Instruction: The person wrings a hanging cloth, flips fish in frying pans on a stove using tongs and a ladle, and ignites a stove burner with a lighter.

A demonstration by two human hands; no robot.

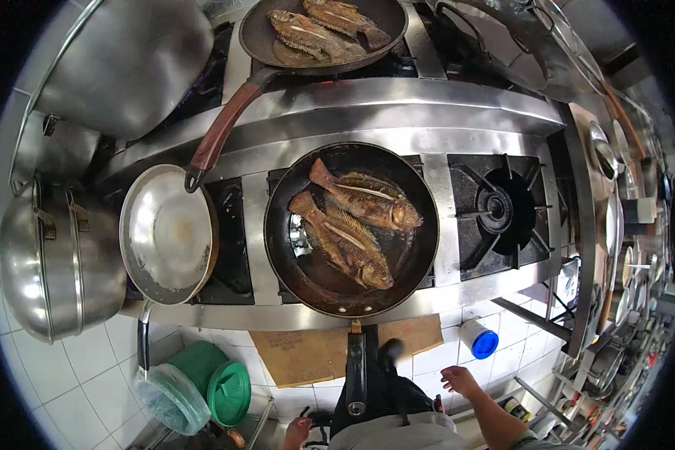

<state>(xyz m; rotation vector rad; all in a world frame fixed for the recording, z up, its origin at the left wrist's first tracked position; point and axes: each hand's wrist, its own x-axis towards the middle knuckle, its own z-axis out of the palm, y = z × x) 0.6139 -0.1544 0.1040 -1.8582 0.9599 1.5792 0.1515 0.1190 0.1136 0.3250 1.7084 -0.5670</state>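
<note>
My right hand (459, 380) hangs to the right of the black frying pan's handle, its fingers loosely bent and apart, with nothing visible in them. Low in the view, my left hand (298, 432) is curled beside a thin dark object; what it holds, if anything, is unclear. Neither hand touches the black frying pan (300, 281), which sits on the front burner with its handle toward me. Two browned whole fish lie in it: an upper fish (375, 201) and a lower fish (346, 244), each with a pale slit along its side.
Behind stands a brown-handled pan (266, 56) holding fish. A light frying pan (166, 232) rests left, near large metal bowls (60, 262). To the right is a bare burner (499, 210). Below are cardboard (292, 356), a blue-lidded bucket (481, 341) and a green bin (229, 394).
</note>
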